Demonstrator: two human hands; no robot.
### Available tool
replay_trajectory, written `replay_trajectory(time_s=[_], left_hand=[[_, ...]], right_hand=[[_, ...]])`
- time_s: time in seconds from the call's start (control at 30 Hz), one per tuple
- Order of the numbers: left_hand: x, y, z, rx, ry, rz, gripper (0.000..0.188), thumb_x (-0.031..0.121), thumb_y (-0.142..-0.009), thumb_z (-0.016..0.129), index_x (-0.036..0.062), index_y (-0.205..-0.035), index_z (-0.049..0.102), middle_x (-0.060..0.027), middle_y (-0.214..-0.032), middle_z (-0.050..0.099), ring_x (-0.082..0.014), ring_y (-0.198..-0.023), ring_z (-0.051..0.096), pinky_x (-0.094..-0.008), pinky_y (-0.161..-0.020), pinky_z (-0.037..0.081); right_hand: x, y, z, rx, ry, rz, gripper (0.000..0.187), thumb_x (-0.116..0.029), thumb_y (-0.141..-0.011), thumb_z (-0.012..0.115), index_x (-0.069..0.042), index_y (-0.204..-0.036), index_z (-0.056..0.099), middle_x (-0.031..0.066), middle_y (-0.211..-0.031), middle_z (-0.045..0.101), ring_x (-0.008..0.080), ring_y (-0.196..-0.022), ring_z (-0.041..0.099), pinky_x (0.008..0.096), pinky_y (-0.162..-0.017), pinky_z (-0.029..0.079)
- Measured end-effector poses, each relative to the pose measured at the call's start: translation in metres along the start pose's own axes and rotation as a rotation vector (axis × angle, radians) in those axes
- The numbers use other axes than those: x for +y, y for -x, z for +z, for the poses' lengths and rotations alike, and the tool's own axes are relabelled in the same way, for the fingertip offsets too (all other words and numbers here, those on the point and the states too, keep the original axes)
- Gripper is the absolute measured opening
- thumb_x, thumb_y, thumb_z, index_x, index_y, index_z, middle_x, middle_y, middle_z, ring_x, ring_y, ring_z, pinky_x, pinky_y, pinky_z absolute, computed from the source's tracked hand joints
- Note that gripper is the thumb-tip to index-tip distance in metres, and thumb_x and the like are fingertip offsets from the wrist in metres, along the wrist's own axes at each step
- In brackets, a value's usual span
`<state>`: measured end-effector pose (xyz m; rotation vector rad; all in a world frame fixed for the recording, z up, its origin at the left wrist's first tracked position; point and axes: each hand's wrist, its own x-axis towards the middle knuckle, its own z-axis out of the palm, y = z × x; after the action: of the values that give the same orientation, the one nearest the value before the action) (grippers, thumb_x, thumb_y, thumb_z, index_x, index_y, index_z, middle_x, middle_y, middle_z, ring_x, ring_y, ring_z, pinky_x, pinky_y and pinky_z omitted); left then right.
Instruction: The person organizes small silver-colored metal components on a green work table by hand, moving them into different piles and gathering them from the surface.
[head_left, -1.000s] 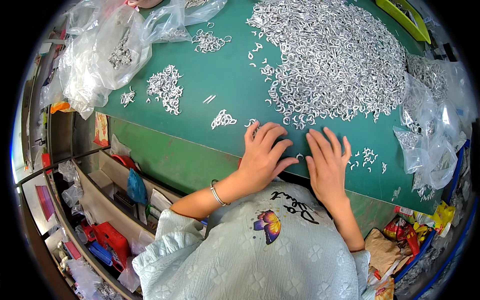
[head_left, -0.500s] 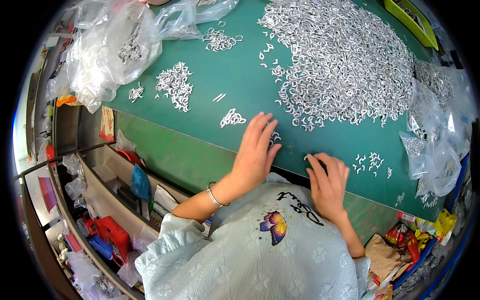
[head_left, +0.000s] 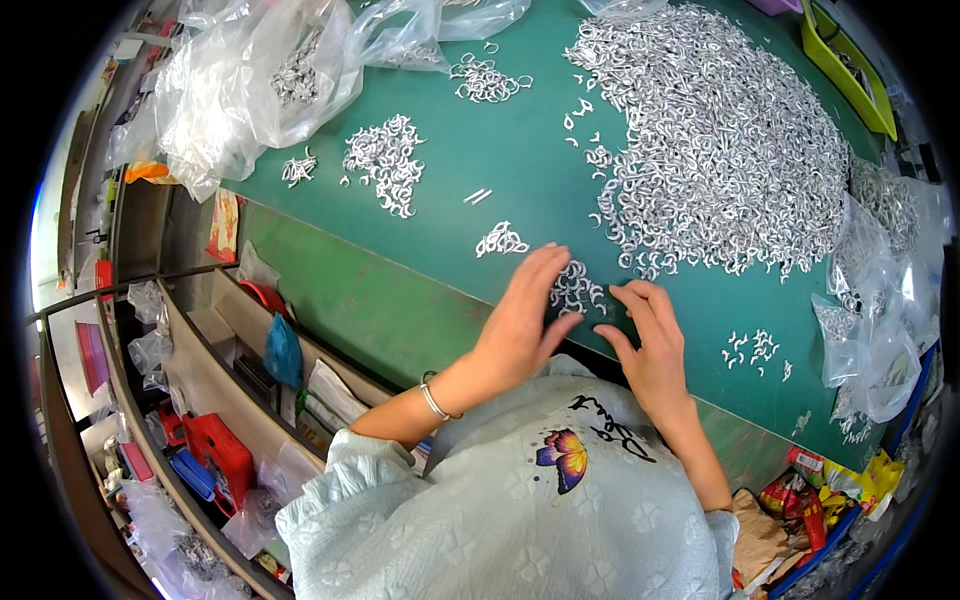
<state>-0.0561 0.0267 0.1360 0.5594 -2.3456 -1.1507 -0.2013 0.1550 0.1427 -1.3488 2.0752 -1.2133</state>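
Observation:
A small pile of silver curved metal pieces (head_left: pixel 577 290) lies on the green tabletop between my hands. My left hand (head_left: pixel 527 315) rests along the pile's left side, its fingers stretched out and the thumb apart. On the other side, my right hand (head_left: pixel 652 342) has its thumb and forefinger spread toward the same pile, with nothing visible between them. Just beyond my left fingertips is a little heap of silver loops (head_left: pixel 502 240). A huge mound of similar curved pieces (head_left: pixel 720 150) spreads over the far right of the table.
Farther left lie two thin rods (head_left: pixel 478 196), a heap of curved pieces (head_left: pixel 388 165), short pins (head_left: pixel 299 167) and rings (head_left: pixel 488 80). Clear plastic bags (head_left: pixel 225 110) stand far left; others (head_left: pixel 880 340) lie at right near scattered pieces (head_left: pixel 760 347). A yellow-green bin (head_left: pixel 850 75) sits far right.
My right hand has moved closer to my left hand, and its thumb and forefinger have parted from around a tiny piece. More of the small pile shows between my hands. The whole view has shifted slightly.

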Motion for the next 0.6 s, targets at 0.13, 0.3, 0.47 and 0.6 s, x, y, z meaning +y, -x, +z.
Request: replay_trajectory(time_s=[0.13, 0.3, 0.47, 0.6], left_hand=[[0.004, -0.01, 0.015, -0.145, -0.181, 0.158, 0.07, 0.014, -0.076, 0.078, -0.004, -0.135, 0.045, -0.0236, -0.139, 0.043, -0.0432, -0.134, 0.038, -0.0508, -0.112, 0.034], [0.004, -0.014, 0.03, -0.083, -0.159, 0.134, 0.047, 0.01, -0.075, 0.078, 0.0016, -0.115, 0.055, -0.0183, -0.124, 0.049, -0.0403, -0.128, 0.044, -0.0523, -0.11, 0.036], [-0.006, -0.015, -0.001, 0.196, -0.021, 0.094, 0.042, 0.002, -0.079, 0.072, -0.0018, -0.117, 0.055, -0.0198, -0.12, 0.052, -0.0402, -0.122, 0.049, -0.0493, -0.107, 0.039], [-0.026, -0.022, -0.033, 0.171, -0.27, 0.066, 0.033, -0.004, -0.081, 0.067, -0.0008, -0.114, 0.061, -0.0164, -0.127, 0.055, -0.0393, -0.122, 0.051, -0.0476, -0.104, 0.043]], right_hand=[[-0.001, -0.01, -0.004, -0.032, -0.043, 0.017, 0.033, 0.005, -0.075, 0.074, 0.002, -0.106, 0.063, 0.0125, -0.103, 0.06, 0.0248, -0.083, 0.061, 0.0332, -0.072, 0.051], [0.001, -0.014, -0.018, 0.054, -0.032, 0.003, 0.027, 0.008, -0.079, 0.07, 0.002, -0.104, 0.065, 0.0133, -0.1, 0.063, 0.0223, -0.078, 0.062, 0.0296, -0.067, 0.051], [-0.007, -0.013, -0.005, -0.094, 0.079, -0.232, 0.046, -0.002, -0.079, 0.073, 0.002, -0.122, 0.059, 0.0176, -0.126, 0.058, 0.0375, -0.12, 0.055, 0.0447, -0.1, 0.045], [-0.014, -0.024, 0.013, -0.369, 0.348, -0.374, 0.072, -0.019, -0.078, 0.076, 0.0, -0.14, 0.045, 0.0171, -0.148, 0.041, 0.0395, -0.14, 0.035, 0.0507, -0.111, 0.034]])
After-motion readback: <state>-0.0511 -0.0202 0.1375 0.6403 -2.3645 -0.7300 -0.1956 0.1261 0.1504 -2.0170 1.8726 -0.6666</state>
